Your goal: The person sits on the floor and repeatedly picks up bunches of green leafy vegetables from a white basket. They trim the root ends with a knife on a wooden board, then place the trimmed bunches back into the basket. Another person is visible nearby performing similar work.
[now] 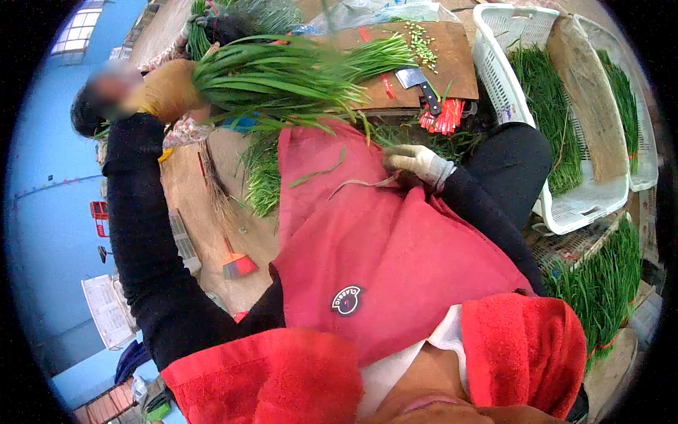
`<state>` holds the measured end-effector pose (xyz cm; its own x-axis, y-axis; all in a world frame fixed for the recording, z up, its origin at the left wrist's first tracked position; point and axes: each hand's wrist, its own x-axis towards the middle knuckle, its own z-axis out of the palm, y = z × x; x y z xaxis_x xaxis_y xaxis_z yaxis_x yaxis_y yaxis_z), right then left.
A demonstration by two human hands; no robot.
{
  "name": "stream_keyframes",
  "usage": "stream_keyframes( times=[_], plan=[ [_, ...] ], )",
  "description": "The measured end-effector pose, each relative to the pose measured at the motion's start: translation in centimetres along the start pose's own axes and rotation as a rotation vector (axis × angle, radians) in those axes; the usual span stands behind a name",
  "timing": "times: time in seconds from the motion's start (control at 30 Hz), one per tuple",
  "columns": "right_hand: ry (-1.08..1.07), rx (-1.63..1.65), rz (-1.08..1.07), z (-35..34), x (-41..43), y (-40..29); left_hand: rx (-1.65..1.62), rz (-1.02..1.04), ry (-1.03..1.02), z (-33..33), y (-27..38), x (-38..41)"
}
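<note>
My left hand (172,87), in a tan glove, is raised at the upper left. It grips a large bunch of long flat green leaves (275,79), likely garlic chives, which spreads to the right above my apron. My right hand (416,160), in a pale glove with a grey cuff, lies low over my lap beside the red apron (339,212). Its fingers point left near some loose leaves; whether they hold anything is unclear. Past it, on a wooden board (450,53), are a cleaver (418,85) with a black handle and a bundle of trimmed stalks (378,58).
Cut stalk ends (421,45) litter the board, with red ties (442,117) at its near edge. White plastic crates (588,209) of greens stand right. More bundled greens (598,286) lie below them. A broom (238,262) is on the floor. A co-worker (87,114) is at upper left.
</note>
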<state>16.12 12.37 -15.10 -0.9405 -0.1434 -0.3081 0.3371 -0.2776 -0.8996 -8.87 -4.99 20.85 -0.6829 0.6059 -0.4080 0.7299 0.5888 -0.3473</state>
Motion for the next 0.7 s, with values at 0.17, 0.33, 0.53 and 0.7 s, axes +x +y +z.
stream_keyframes(
  times=[0.17,0.33,0.53,0.7],
  plan=[
    [-0.083,0.346,-0.033,0.4,-0.3,-1.4,-0.023,0.209,0.263,-0.8,1.5,-1.6],
    [-0.146,0.813,0.008,0.5,0.8,0.1,-0.136,0.135,0.504,9.6,-0.5,-3.0],
    [-0.072,1.003,0.068,-0.2,1.8,2.2,-0.215,0.02,0.255,26.1,3.2,-9.2],
    [0.122,0.942,0.136,-1.5,3.9,5.1,-0.488,0.063,0.317,27.8,7.5,-11.5]
  ],
)
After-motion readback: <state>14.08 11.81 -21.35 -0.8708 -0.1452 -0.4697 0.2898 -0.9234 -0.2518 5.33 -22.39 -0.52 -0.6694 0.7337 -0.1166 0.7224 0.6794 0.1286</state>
